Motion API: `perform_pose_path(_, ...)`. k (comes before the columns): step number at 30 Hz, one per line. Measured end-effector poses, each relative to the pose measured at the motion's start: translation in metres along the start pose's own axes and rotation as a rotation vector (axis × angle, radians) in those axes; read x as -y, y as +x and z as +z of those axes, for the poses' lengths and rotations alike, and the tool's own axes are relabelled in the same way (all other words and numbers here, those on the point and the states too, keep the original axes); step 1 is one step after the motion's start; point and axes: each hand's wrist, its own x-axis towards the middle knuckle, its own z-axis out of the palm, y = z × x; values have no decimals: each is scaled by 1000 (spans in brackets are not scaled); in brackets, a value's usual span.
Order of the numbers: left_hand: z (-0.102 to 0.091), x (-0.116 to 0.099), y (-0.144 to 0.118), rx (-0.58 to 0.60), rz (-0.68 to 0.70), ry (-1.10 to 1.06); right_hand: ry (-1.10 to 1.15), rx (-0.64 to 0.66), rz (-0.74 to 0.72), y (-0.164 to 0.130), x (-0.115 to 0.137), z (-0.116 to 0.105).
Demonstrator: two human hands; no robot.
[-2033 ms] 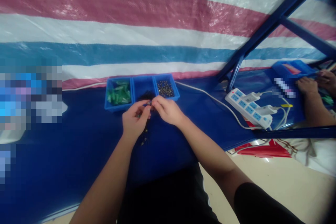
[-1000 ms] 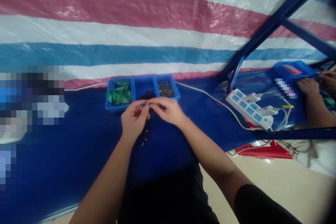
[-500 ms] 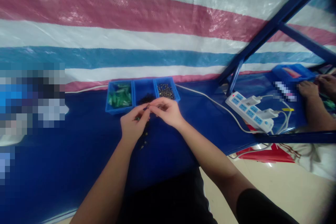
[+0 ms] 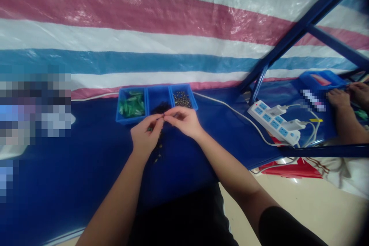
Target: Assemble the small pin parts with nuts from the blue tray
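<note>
My left hand (image 4: pixel 146 133) and my right hand (image 4: pixel 183 121) meet fingertip to fingertip, both pinched closed in front of a blue three-part tray (image 4: pixel 132 122). What sits between the fingertips is too small to make out. A bit of green shows within the left hand's fingers. Below the hands, several small dark and brass-coloured pieces (image 4: pixel 158 155) lie on the blue table. The tray's left compartment holds green pieces (image 4: pixel 132 104), the middle one dark thin pieces (image 4: pixel 161 107), and the right one small brass-coloured parts (image 4: pixel 182 99).
To the right lies a white power strip (image 4: pixel 273 123) with plugged-in chargers and loose cables. A blue metal frame (image 4: pixel 288 38) slants up beside it. Beyond, another person's hands (image 4: pixel 340 98) work near a blue bin (image 4: pixel 325 78). A striped tarp (image 4: pixel 173 15) hangs behind the table.
Both hands stay almost in place, fingertips still together. The left hand has shifted very slightly left, and its fingers have moved a little.
</note>
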Motion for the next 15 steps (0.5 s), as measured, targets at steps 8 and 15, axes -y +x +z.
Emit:
perform_pose_path(8, 1, 2, -2, 55, 123, 84, -118, 34, -95, -1, 3, -4)
perform_pose_path(15, 2, 4, -1, 16, 105, 124, -166, 42, -159, 0, -2, -5)
